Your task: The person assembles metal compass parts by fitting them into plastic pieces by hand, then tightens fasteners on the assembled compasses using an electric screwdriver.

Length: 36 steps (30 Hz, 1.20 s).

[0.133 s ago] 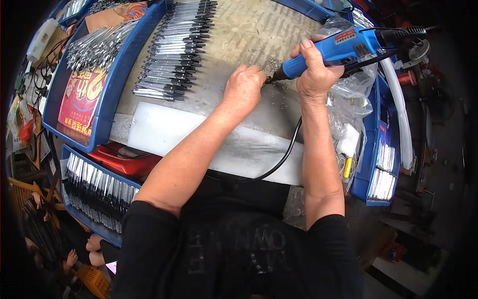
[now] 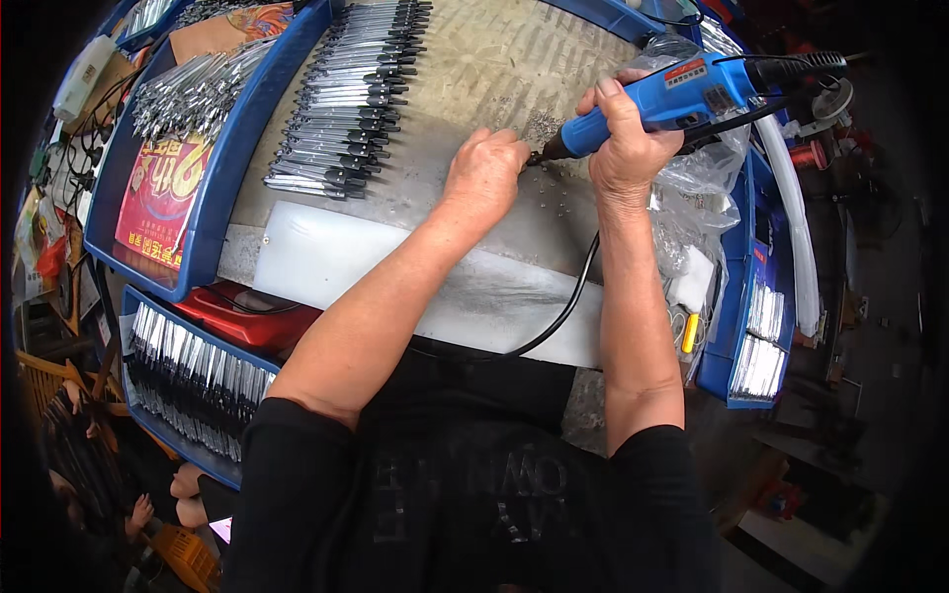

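Note:
My right hand [image 2: 633, 138] is wrapped around a blue electric screwdriver [image 2: 657, 99], which lies tilted with its dark nose pointing left. The nose reaches my left hand [image 2: 486, 168], whose fingers are pinched together at the tip. A small dark piece shows between those fingertips and the nose, but most of whatever they hold is hidden. Tiny metal screws [image 2: 542, 125] are scattered on the worn tabletop around and behind the nose. Left of my left hand lies a long row of slim silver pieces with black ends [image 2: 341, 109], side by side.
A white board [image 2: 336, 252] lies along the table's front edge. Blue bins [image 2: 203, 247] stand left, one holding loose silver parts [image 2: 193, 94]; another [image 2: 198, 376] below is packed with silver-and-black pieces. A black cable [image 2: 583, 287] loops past my right forearm. Clear plastic bags [image 2: 702, 178] lie right.

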{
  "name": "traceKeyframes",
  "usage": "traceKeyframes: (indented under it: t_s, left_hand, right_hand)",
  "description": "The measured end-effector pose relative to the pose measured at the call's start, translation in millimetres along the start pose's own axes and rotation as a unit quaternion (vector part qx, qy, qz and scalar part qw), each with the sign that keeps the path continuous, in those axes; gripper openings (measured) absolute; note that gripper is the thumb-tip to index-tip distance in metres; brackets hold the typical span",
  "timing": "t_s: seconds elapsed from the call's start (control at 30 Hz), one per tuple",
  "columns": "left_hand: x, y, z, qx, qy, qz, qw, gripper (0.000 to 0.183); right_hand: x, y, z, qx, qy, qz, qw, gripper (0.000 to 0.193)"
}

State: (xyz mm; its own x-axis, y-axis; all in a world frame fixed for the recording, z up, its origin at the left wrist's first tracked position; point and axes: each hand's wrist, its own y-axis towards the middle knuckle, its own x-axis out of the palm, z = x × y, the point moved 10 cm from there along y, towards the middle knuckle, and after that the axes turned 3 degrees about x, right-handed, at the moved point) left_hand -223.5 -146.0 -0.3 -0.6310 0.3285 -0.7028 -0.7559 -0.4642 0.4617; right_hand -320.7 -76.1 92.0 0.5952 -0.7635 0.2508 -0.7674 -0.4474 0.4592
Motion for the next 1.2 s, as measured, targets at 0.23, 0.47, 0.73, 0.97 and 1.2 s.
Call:
traceKeyframes:
  t_s: [0.23,0.47,0.73,0.97,1.2]
  left_hand:
    - [0,0,-1,-0.011,-0.001,-0.012,1.0,0.012]
    - [-2,0,0,0.001,-0.013,0.013,1.0,0.001]
    - [-4,2,2,0.002,-0.003,0.001,1.0,0.011]
    - [-2,0,4,0.01,0.002,0.006,1.0,0.011]
    - [-1,0,2,0.021,0.002,0.0,1.0,0.01]
  right_hand:
    - [3,-1,2,0.006,0.003,-0.009,1.0,0.024]
    - [13,0,3,0.0,-0.062,-0.016,0.998,0.024]
    - [26,5,10,-0.051,-0.135,-0.052,0.988,0.014]
    - [18,0,11,-0.045,-0.12,-0.048,0.991,0.02]
    - [13,-7,-27,-0.045,-0.001,-0.037,0.998,0.031]
